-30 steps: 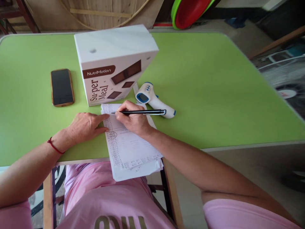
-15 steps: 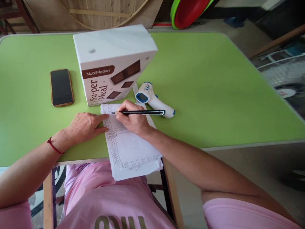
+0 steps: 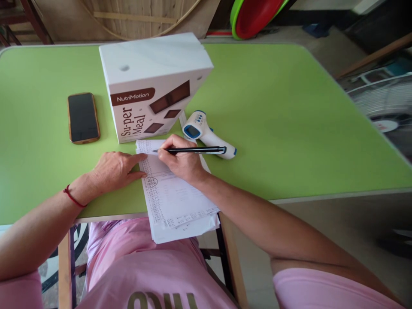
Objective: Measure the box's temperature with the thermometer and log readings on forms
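Between the fingers of my right hand (image 3: 183,159) is a black pen (image 3: 199,150), its tip at the upper part of a stack of paper (image 3: 180,201). Rows of handwriting run along the left and lower edges of the top sheet, with one circled spot. The stack reaches over the table's near edge. My left hand (image 3: 116,169) lies on the table, fingers extended, with the thumb and index fingertip touching the paper's left edge; it holds nothing. Just beyond the pen lies a white and blue infrared thermometer (image 3: 210,135).
A white and brown box (image 3: 154,86) stands upright behind the paper. To its left a phone (image 3: 83,118) in a brown case lies on the green table (image 3: 289,128). A fan (image 3: 383,111) stands off the table's right side, and red and green basins (image 3: 257,17) are at the back.
My right hand and the pen have shifted very slightly to the right, the pen tip moving a little along the paper. My left hand has stayed in place.
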The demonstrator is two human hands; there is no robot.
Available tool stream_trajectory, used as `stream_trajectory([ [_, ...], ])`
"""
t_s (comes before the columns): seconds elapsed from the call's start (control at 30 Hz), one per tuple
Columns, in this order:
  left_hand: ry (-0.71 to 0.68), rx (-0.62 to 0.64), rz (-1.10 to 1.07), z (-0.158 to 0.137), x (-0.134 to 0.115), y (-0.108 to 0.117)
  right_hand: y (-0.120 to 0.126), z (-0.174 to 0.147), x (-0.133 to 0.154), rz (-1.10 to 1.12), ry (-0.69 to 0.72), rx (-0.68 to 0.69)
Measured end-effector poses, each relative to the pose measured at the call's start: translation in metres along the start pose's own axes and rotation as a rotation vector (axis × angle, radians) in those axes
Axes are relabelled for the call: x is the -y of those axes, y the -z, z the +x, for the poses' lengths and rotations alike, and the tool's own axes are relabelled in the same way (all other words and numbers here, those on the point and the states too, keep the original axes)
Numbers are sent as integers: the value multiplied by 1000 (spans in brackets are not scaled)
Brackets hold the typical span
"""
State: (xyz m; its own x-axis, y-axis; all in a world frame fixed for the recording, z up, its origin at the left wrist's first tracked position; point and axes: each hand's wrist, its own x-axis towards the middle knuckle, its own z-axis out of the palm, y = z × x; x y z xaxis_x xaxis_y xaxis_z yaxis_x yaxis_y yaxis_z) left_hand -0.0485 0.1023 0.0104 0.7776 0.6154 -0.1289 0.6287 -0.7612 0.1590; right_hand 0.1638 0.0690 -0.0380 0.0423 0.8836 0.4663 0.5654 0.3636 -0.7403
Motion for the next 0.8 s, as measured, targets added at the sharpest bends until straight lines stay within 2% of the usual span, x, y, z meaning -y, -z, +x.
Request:
stream_trajectory([
  [0.17,35,49,-10,1,-2,3,0,0,0,13,30,1],
  [0.5,5,6,-11,-1,0,1,1,-1,-1,15,20,-19],
  [0.8,35,55,-6,1,-2,4,-1,-1,0,36,26,-2],
])
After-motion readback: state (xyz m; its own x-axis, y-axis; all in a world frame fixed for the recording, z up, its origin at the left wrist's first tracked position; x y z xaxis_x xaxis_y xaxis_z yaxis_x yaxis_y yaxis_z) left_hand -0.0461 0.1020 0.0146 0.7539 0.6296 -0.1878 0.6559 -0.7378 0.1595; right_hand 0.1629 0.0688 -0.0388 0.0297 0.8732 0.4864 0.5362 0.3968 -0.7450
